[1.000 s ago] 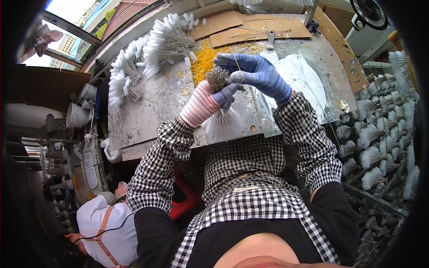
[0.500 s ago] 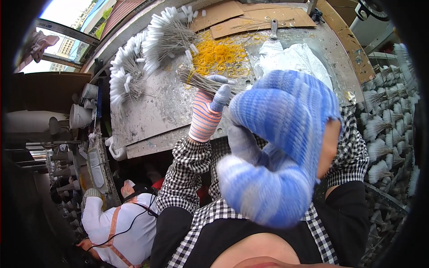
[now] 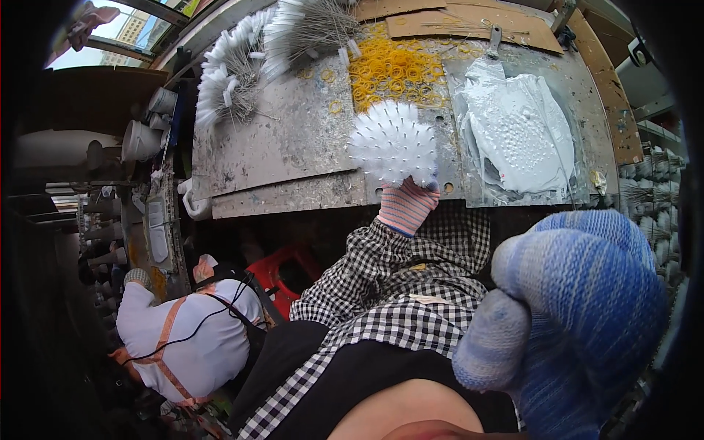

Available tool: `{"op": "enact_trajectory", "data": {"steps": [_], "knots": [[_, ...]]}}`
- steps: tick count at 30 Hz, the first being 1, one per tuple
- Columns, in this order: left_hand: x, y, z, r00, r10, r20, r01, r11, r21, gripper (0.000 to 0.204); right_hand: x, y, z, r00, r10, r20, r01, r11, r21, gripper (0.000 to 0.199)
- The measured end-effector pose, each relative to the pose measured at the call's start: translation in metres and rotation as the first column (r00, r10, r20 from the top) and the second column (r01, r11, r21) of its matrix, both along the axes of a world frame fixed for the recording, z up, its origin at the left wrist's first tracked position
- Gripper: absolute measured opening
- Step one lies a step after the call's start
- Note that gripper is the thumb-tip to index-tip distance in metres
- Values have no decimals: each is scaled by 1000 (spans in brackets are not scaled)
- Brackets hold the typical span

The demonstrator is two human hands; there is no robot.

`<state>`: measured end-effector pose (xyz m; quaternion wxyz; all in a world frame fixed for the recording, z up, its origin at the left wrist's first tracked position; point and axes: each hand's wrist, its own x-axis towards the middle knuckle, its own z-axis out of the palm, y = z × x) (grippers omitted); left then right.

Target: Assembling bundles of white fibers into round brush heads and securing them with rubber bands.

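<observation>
My left hand (image 3: 409,207), in an orange-and-grey striped glove, is closed on a bundle of wire-stemmed white brushes (image 3: 394,143). Their white heads form a dome turned up toward me, with wire tips poking out; the stems are hidden beneath. The bundle is over the front edge of the grey worktable (image 3: 293,161). My right hand (image 3: 568,315), in a blue knitted glove, is raised close at the lower right, away from the bundle. Its fingers curl in against the thumb; whatever they may hold cannot be seen.
Yellow rubber bands (image 3: 396,73) lie heaped behind the bundle. Loose wire-stemmed brushes (image 3: 301,37) pile up at the back left. A white-coated sheet (image 3: 521,128) lies right, below a grey handle (image 3: 494,40). Racked brushes (image 3: 660,191) stand far right. A co-worker (image 3: 194,334) bends at left beside a red stool (image 3: 282,271).
My left hand has turned the bundle from lying sideways to heads facing me. My right hand has come off it and moved down to the right. The view has shifted.
</observation>
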<state>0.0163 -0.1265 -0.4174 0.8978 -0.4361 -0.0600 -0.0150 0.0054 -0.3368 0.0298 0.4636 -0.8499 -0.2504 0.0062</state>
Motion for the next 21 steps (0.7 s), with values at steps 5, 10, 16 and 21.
{"op": "enact_trajectory", "data": {"steps": [5, 10, 16, 21], "knots": [[13, -15, 164, 924, 32, -381, 144, 894, 425, 18, 11, -30, -8, 995, -63, 71, 78, 971, -226, 39], [-1, 12, 172, 835, 322, -445, -1, 811, 585, 19, 3, -33, -31, 936, 62, -347, 110, 883, 456, 47], [-19, 44, 160, 738, 517, -435, -88, 711, 697, 27, -42, -6, -89, 852, -428, -300, 480, 868, 124, 62], [-40, 81, 110, 836, 548, -19, -298, 483, 823, 48, -45, 20, -86, 793, -568, -222, 538, 823, -185, 46]]}}
